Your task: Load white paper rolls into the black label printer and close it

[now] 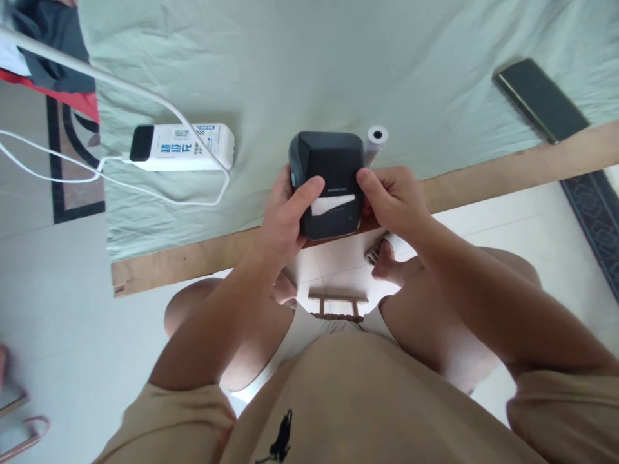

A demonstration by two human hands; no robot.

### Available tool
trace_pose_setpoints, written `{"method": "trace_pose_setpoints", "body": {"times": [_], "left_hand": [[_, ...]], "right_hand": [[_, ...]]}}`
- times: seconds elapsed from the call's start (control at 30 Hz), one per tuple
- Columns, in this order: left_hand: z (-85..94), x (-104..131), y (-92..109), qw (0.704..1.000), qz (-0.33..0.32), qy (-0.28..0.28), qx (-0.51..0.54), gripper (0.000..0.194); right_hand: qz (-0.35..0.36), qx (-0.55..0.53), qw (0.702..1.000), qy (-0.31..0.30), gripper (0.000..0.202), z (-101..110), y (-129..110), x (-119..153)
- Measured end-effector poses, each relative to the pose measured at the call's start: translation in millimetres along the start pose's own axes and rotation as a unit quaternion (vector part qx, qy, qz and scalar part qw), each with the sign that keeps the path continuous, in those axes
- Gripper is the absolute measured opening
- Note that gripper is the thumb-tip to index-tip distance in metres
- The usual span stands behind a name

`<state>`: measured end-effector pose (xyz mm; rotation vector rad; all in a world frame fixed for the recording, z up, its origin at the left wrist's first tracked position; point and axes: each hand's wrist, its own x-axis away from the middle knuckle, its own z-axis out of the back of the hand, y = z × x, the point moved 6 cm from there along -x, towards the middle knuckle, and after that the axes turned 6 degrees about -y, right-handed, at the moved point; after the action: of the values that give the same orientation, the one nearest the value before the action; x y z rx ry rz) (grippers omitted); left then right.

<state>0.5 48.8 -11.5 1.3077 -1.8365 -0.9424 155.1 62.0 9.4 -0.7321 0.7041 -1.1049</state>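
Observation:
A dark, boxy device [333, 161] with rounded corners is held near the table's front edge. A torn-edged white paper strip lies across its lower face. My left hand [289, 209] grips its left side, the thumb resting on the face. At the right side, my right hand [394, 196] pinches the device's edge with the thumb on top; its other fingers are mostly hidden beneath. Just behind my right hand stands a white paper roll [376, 140] with a dark core.
A white power bank [186, 148] with a white cable lies left on the green cloth [271, 71]. A dark phone [544, 100] lies at the right. The wooden table edge [184, 261] runs below, above my knees and a small wooden stool [338, 299].

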Motion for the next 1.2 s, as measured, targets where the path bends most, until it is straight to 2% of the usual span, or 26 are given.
{"method": "trace_pose_setpoints", "body": {"times": [0.2, 0.3, 0.5, 0.73, 0.9, 1.07, 1.2], "left_hand": [[-0.7, -2.8, -3.1, 1.0, -0.005, 0.013, 0.012, 0.031], [0.5, -6.0, -6.3, 0.999, -0.018, 0.005, 0.035, 0.027], [-2.7, -5.8, -3.7, 0.997, -0.037, -0.025, 0.056, 0.016], [-4.1, -4.9, -4.2, 0.997, -0.029, -0.037, 0.055, 0.013], [-6.8, -3.4, -1.1, 0.994, -0.046, -0.069, 0.067, 0.007], [-9.2, -1.4, 0.0, 0.995, -0.051, -0.061, 0.053, 0.002], [-14.4, -1.7, 1.7, 0.995, -0.085, -0.037, 0.045, 0.005]], "right_hand": [[0.001, 0.014, 0.999, 0.038, 0.072, -0.9, 6.0, -1.2], [0.003, 0.008, 0.999, 0.053, 0.075, -1.1, 6.8, -2.1], [0.008, -0.022, 0.998, 0.061, 0.079, 0.5, 5.5, -2.6], [0.001, -0.043, 0.996, 0.073, 0.08, 1.5, 10.0, -1.9], [0.019, -0.064, 0.996, 0.05, 0.078, 0.1, 9.2, -1.4], [0.037, -0.081, 0.994, 0.06, 0.08, 2.7, 4.5, -0.6], [0.044, -0.095, 0.993, 0.052, 0.079, 4.4, 2.3, -0.3]]}}
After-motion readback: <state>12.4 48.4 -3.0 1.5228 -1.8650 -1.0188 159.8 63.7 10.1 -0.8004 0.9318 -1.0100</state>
